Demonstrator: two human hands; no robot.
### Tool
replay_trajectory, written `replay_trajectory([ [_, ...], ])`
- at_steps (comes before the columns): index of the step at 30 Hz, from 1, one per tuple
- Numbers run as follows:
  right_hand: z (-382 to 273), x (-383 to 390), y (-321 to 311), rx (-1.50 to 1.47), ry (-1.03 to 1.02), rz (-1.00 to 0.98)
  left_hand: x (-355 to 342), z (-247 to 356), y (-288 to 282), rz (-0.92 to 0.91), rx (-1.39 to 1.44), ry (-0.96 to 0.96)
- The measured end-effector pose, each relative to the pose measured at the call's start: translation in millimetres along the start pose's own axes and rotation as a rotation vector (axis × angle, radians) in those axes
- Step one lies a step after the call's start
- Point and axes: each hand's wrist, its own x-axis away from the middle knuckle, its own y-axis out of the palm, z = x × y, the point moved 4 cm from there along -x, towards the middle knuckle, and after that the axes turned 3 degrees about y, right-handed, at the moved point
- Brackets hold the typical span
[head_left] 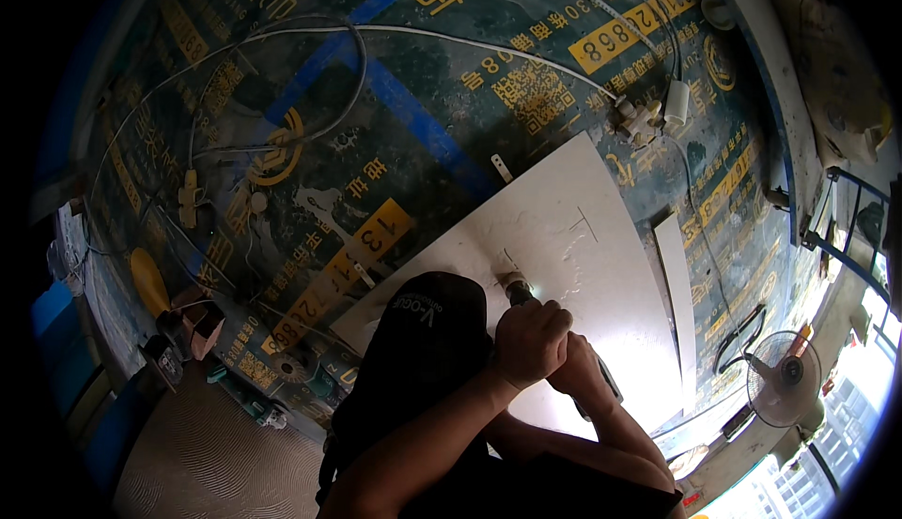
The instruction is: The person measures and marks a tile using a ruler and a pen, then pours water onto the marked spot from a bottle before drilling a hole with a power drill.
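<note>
A large pale slab (pixel 601 218), apparently a tile or board, lies on the floor with a thin T-shaped line drawn on it. Against its surface I hold a power drill (pixel 516 291), its light shining beside the tip. My left hand (pixel 532 339) is closed near the front of the tool. Just behind and to the right, my right hand (pixel 581 371) is wrapped round its rear part. Dust or wet marks lie around the contact point. The hands hide most of the tool. Black printed cloth (pixel 423 340) blocks the slab's left part.
Green printed floor covering (pixel 451 115) carries white cables (pixel 442 35) and a plug cluster (pixel 639 120). A narrow pale strip (pixel 675 294) lies right of the slab. At right stands a fan (pixel 783 378). Left are a green power tool (pixel 246 397) and a ridged brown surface (pixel 207 453).
</note>
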Motion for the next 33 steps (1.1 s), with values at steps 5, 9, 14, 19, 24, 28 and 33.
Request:
replay_trajectory([
  [5, -6.5, 1.4, -3.7, -0.007, 0.017, -0.013, 1.1, -1.6, 0.8, 0.036, 0.015, -0.004],
  [9, -6.9, 0.2, -4.3, 0.002, 0.026, -0.021, 2.1, -2.1, 0.3, 0.007, 0.003, -0.014],
  [14, -12.1, 0.3, -7.1, 0.006, 0.046, -0.037, 1.8, -2.8, -2.5, 0.001, 0.004, -0.026],
  [19, -11.2, 0.3, -8.6, 0.004, 0.059, -0.045, 1.7, -2.6, -1.1, 0.005, 0.010, -0.032],
  [24, -11.4, -0.3, -7.8, -0.002, 0.073, -0.062, 1.7, -3.7, -1.6, 0.005, 0.009, -0.038],
  [28, -11.7, -1.1, -9.2, 0.002, 0.067, -0.054, -0.6, -2.9, -3.4, 0.067, 0.031, -0.023],
  [33, -11.4, -1.5, -10.2, 0.019, 0.059, -0.058, -2.1, -2.5, -2.9, 0.090, 0.037, -0.036],
])
